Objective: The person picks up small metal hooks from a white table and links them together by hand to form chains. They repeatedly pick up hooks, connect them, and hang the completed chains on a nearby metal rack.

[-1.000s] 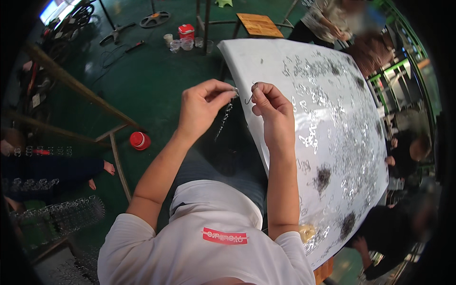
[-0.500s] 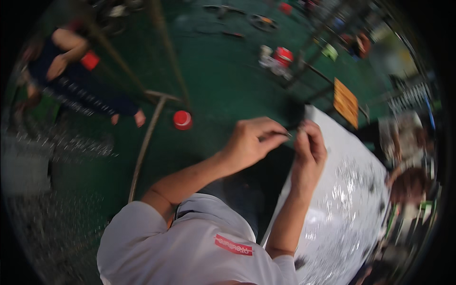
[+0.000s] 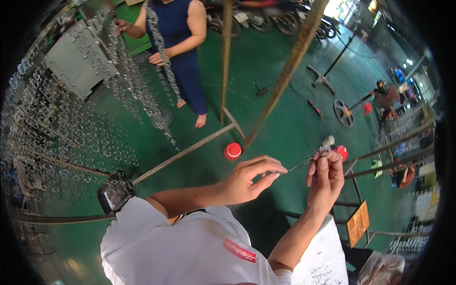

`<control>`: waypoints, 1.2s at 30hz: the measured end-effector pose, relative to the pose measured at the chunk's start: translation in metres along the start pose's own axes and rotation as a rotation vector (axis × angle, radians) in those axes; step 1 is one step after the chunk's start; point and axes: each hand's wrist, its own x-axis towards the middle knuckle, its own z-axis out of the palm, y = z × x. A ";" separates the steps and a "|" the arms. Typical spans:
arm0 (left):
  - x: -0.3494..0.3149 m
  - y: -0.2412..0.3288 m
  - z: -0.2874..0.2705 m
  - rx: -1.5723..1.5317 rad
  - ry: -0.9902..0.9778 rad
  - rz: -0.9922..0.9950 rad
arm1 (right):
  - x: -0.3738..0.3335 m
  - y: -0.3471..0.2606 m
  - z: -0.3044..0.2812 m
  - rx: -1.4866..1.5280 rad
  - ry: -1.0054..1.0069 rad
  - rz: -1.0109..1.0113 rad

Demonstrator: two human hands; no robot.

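In front of my chest, my left hand (image 3: pixel 254 179) pinches one end of a short, thin strand of small metal pieces (image 3: pixel 298 166) between thumb and fingertips. The strand slants slightly up to my right hand (image 3: pixel 326 178), whose thumb and fingers are closed on its other end. The exact shape of the pieces is too small to make out. Below my right forearm lies a white-topped table (image 3: pixel 327 251) with many small dark metal pieces scattered on it.
A person in dark blue (image 3: pixel 178 47) stands ahead at left, handling long hanging metal strands (image 3: pixel 137 90). A rusty metal frame (image 3: pixel 185 154) crosses the green floor. Nearby are a red tub (image 3: pixel 232 151), a wooden-topped stool (image 3: pixel 357 223) and a black container of metal pieces (image 3: pixel 115 194).
My view has swung left and up, bringing the hanging strands and the standing person into fuller sight. My hands have moved farther apart, and the strand between them now shows clearly.
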 end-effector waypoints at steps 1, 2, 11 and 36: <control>0.000 0.002 -0.009 0.004 0.007 -0.011 | 0.012 -0.002 0.009 0.001 -0.036 -0.015; 0.000 0.004 -0.017 0.007 -0.006 -0.032 | 0.025 -0.004 0.018 0.013 -0.081 -0.030; 0.001 -0.003 -0.073 0.102 -0.057 -0.055 | 0.143 -0.004 0.099 0.061 -0.293 -0.054; 0.021 -0.034 -0.052 0.504 0.586 -0.408 | 0.362 0.018 0.293 0.438 -1.020 -0.121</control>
